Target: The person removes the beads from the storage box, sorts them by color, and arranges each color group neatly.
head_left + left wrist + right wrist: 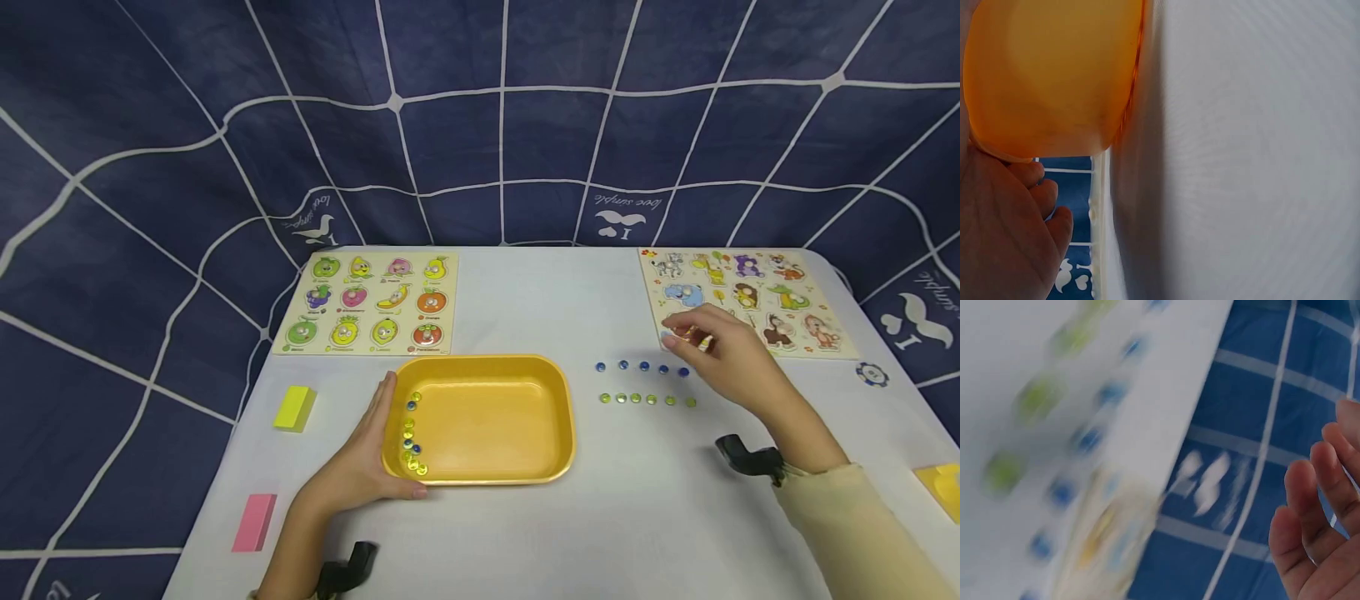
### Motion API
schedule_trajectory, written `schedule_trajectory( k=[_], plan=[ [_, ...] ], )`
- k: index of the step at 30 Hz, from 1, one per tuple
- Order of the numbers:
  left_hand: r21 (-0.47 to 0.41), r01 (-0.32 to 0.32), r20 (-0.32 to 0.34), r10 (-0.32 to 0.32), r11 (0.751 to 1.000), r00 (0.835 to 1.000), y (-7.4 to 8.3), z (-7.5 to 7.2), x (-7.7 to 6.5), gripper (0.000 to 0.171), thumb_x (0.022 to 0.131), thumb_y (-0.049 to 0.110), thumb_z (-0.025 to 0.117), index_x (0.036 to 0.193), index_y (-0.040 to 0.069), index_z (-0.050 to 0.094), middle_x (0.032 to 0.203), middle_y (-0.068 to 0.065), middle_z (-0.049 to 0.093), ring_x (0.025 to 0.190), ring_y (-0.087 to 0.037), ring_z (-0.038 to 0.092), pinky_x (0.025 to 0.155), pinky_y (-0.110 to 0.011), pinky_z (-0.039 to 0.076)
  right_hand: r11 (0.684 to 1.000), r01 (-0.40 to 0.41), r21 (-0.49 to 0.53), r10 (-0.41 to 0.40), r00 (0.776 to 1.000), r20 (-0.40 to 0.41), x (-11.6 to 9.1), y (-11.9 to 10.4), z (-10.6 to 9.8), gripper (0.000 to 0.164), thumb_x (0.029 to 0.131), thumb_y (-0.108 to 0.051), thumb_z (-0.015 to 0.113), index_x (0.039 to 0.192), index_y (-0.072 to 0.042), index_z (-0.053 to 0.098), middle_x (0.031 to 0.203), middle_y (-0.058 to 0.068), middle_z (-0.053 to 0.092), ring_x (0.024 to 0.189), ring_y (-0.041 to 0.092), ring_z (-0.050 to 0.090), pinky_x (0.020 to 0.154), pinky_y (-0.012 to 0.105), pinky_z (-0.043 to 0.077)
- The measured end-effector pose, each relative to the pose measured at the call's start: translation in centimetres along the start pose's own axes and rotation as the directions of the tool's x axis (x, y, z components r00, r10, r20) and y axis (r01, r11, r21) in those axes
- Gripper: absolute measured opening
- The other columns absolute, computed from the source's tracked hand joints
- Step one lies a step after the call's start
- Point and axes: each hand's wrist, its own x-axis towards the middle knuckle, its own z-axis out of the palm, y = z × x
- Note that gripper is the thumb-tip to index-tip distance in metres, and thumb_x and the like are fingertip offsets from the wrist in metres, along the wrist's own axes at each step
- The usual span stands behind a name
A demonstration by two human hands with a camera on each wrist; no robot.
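Observation:
In the head view, my left hand (358,454) rests against the outside of a yellow tray (480,480), fingers along its left wall and thumb at the front corner. The left wrist view shows the tray's wall (1060,69) above loosely bent fingers (1060,228). Inside the tray, yellow-green beads (408,433) and blue beads (412,406) lie along the left side. My right hand (723,354) hovers over the animal puzzle board's front edge, fingers loosely bent, with nothing visibly held. Near it are a row of blue beads (644,367) and a row of yellow-green beads (635,399).
An animal puzzle board (651,287) lies at the back right, a fruit puzzle board (288,321) at the back left. Yellow (295,408) and pink blocks (254,522) sit at the left. A round chip (872,374) and a yellow piece (942,487) lie at the right.

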Motion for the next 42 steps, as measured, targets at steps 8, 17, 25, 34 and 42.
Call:
schedule_trajectory(
  k=[8, 17, 25, 34, 42],
  plan=[
    [0.004, -0.008, 0.000, 0.008, 1.000, 1.000, 0.0, 0.0, 0.2, 0.146, 0.048, 0.050, 0.090, 0.149, 0.035, -0.014, 0.160, 0.002, -0.010, 0.148, -0.026, -0.006, 0.114, -0.060, 0.011, 0.954, 0.273, 0.124, -0.282, 0.958, 0.061, 2.7, -8.6, 2.8, 0.021, 0.087, -0.029, 0.067, 0.107, -0.025, 0.067, 0.095, -0.013, 0.063, 0.077, 0.005, 0.049, 0.059, 0.019, 0.046],
    [0.008, -0.004, 0.009, 0.003, 1.000, 1.000, -0.1, 0.0, 0.2, 0.145, 0.050, 0.049, 0.090, 0.149, 0.035, -0.014, 0.160, 0.002, -0.011, 0.148, -0.028, -0.006, 0.114, -0.061, 0.010, 0.891, 0.356, 0.281, -0.422, 0.879, 0.221, 5.2, -15.7, 8.3, 0.017, 0.090, -0.031, 0.064, 0.105, -0.025, 0.069, 0.090, -0.017, 0.061, 0.078, 0.002, 0.054, 0.067, 0.020, 0.051],
    [-0.003, 0.002, 0.025, -0.002, 1.000, 1.000, 0.1, -0.1, 0.2, 0.144, 0.051, 0.050, 0.089, 0.150, 0.032, -0.014, 0.159, 0.008, -0.013, 0.148, -0.026, -0.006, 0.114, -0.060, 0.010, 0.885, 0.370, 0.284, -0.459, 0.797, 0.392, 6.9, -18.6, 13.2, 0.019, 0.088, -0.034, 0.065, 0.100, -0.021, 0.073, 0.083, -0.016, 0.063, 0.072, 0.004, 0.054, 0.071, 0.019, 0.048],
    [0.007, 0.008, 0.018, -0.008, 1.000, 1.000, 0.2, -0.1, 0.0, 0.143, 0.050, 0.050, 0.089, 0.147, 0.041, -0.015, 0.159, 0.009, -0.011, 0.148, -0.023, -0.005, 0.115, -0.059, 0.011, 0.905, 0.379, 0.196, -0.424, 0.748, 0.511, 7.4, -20.3, 16.6, 0.016, 0.088, -0.033, 0.065, 0.094, -0.021, 0.074, 0.069, -0.015, 0.063, 0.063, 0.003, 0.053, 0.065, 0.019, 0.045],
    [0.002, 0.007, 0.016, -0.007, 1.000, 1.000, 0.3, -0.1, -0.1, 0.143, 0.050, 0.048, 0.090, 0.147, 0.041, -0.015, 0.160, 0.005, -0.010, 0.148, -0.023, -0.006, 0.115, -0.059, 0.011, 0.906, 0.401, 0.138, -0.408, 0.736, 0.540, 7.0, -20.7, 18.8, 0.022, 0.089, -0.031, 0.064, 0.071, -0.020, 0.061, 0.053, -0.008, 0.042, 0.048, 0.005, 0.036, 0.048, 0.019, 0.029]
  ],
)
